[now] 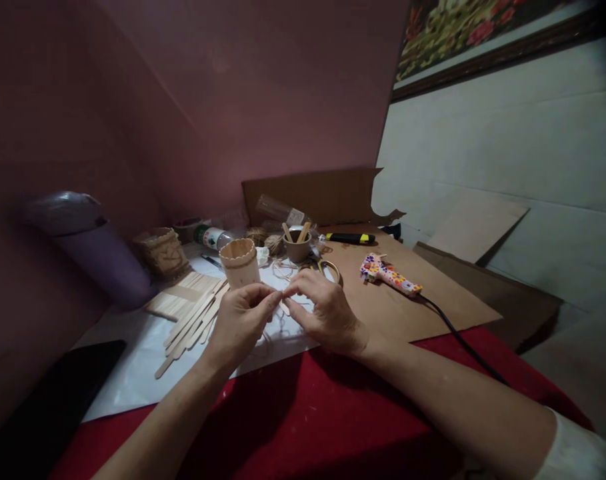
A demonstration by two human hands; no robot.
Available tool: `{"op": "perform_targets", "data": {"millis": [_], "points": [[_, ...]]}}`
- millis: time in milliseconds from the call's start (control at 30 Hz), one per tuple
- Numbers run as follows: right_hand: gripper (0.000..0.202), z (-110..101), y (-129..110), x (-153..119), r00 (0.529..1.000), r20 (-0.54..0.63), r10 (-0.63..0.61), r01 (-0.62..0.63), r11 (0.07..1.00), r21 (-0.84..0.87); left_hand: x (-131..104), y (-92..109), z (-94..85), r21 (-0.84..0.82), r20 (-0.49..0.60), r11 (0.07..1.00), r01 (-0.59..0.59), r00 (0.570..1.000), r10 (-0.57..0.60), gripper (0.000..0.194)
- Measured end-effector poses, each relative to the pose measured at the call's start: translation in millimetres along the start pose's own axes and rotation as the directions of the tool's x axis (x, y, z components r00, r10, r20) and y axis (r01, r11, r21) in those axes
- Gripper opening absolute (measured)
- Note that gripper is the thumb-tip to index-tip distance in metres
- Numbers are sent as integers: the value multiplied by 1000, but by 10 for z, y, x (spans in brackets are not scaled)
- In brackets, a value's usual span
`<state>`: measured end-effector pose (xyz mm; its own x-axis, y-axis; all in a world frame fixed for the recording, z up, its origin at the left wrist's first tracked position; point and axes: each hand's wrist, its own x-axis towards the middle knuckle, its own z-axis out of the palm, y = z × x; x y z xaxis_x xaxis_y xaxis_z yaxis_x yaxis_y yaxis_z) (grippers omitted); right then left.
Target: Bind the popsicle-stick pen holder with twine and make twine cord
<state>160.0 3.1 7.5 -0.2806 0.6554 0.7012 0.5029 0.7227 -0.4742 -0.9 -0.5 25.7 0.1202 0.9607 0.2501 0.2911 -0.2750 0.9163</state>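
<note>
Both of my hands meet over the white paper (127,380), fingertips pinched together. My left hand (245,317) is closed, thumb against index finger. My right hand (327,310) is closed in a pinch right beside it. Whatever sits between the fingertips is too small to make out. Thin strands of twine (283,327) show on the paper beneath them. Just behind my left hand stands an upright round holder made of craft sticks (240,263) with a scalloped rim. A pair of scissors (331,270) with gold handles lies behind my right hand, partly hidden.
Loose craft sticks (195,327) and a stick panel (175,300) lie at left. Behind are a stick basket (161,252), a plastic bottle (215,237), twine balls (257,237) and a grey cup (297,250). A utility knife (350,238) and corded glue gun (390,275) rest on cardboard (433,313).
</note>
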Motion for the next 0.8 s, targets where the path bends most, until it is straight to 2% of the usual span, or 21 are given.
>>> {"op": "perform_targets", "data": {"millis": [133, 200, 267, 333, 400, 500, 633, 700, 800], "points": [[11, 24, 15, 2, 999, 3, 53, -53, 998, 30, 0, -16, 5, 33, 8, 999, -11, 1000, 11, 21], [11, 28, 41, 28, 983, -36, 178, -173, 978, 113, 4, -14, 2, 32, 8, 999, 9, 1000, -10, 22], [10, 28, 81, 67, 918, -71, 391, -360, 893, 271, 9, -4, -2, 7, 5, 999, 46, 999, -46, 23], [8, 24, 121, 109, 803, -44, 595, -506, 718, 479, 14, 7, -2, -30, -1, 996, 88, 996, -88, 24], [8, 18, 141, 139, 718, 49, 694, -540, 511, 668, 15, 13, 2, -72, -4, 989, 130, 991, -130, 26], [6, 4, 128, 160, 685, 204, 700, -517, 269, 813, 15, 12, 10, -149, -2, 973, 174, 984, -177, 27], [7, -5, 117, 164, 649, 356, 673, -518, 47, 854, 16, 16, 7, -190, 8, 962, 195, 980, -197, 27], [7, -1, 131, 165, 653, 377, 658, -502, 3, 865, 18, 20, 2, -186, 26, 961, 205, 979, -203, 27], [7, 0, 144, 167, 668, 349, 658, -472, 12, 881, 21, 13, 8, -188, 45, 960, 208, 978, -203, 27]]}}
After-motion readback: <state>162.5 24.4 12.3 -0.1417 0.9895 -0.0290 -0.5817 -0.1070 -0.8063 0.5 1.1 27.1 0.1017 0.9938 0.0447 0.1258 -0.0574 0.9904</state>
